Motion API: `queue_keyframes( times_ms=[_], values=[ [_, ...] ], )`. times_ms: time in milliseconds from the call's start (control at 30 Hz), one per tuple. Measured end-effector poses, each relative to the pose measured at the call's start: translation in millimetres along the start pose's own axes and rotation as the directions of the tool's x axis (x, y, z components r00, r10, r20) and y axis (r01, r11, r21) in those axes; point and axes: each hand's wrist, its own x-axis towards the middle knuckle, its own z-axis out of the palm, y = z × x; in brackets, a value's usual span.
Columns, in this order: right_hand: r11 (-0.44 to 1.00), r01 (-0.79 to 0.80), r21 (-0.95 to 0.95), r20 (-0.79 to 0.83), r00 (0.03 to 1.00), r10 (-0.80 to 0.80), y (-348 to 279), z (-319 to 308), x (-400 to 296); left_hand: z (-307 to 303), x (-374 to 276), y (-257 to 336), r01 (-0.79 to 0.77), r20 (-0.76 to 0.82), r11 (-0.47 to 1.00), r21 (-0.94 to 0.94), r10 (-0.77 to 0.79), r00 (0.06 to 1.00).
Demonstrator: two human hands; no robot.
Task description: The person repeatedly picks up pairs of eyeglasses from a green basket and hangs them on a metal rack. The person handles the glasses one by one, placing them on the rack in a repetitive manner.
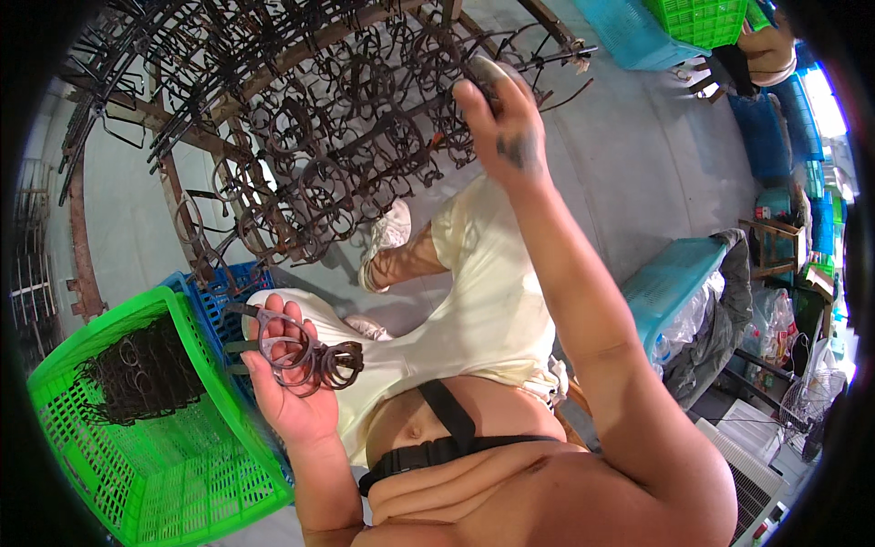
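Several eyeglass frames (301,359) lie stacked across the palm and fingers of my left hand (294,383), their dark temples sticking out to the left. My right hand (509,130) is raised at the right end of a rack, its fingers curled by a dark rod (547,59). Whether those fingers hold a frame is hidden by the hand. Dense rows of dark eyeglass frames (348,130) hang from rods on the rack. Left of my left hand stands a green plastic basket (236,437), with a pile of dark eyeglass frames (140,372) inside.
A blue crate (225,290) sits behind the green basket. Wooden rack posts (78,239) rise on the left. To my right are a light-blue basket (673,273) with plastic bags and a fan (810,410). Part of another person (762,58) shows at the upper right.
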Motion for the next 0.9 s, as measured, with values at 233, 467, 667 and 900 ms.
queue_keyframes(
  times_ms=[233, 467, 667, 900],
  values=[
    [0.965, -0.101, 0.243, 0.733, 0.670, -0.115, -115.8, -35.5, -127.0, 29.2, -3.0, -10.0, 0.024, 0.277, 0.995, -0.094, 0.003, 0.961],
    [0.518, -0.743, 0.424, 0.903, 0.394, -0.174, -120.3, -95.2, -116.3, 12.5, 2.3, 16.7, -0.189, 0.318, 0.914, 0.358, 0.071, 0.945],
    [0.647, -0.469, 0.602, 0.344, 0.883, 0.320, -57.4, -102.1, 1.3, -27.8, 32.6, 32.8, -0.238, -0.225, 0.774, 0.586, 0.439, 0.870],
    [0.723, -0.638, 0.265, 0.407, 0.754, 0.516, 54.5, -68.3, 62.9, -75.3, 80.0, 19.5, -0.189, -0.226, 0.852, 0.488, 0.332, 0.916]
  ],
)
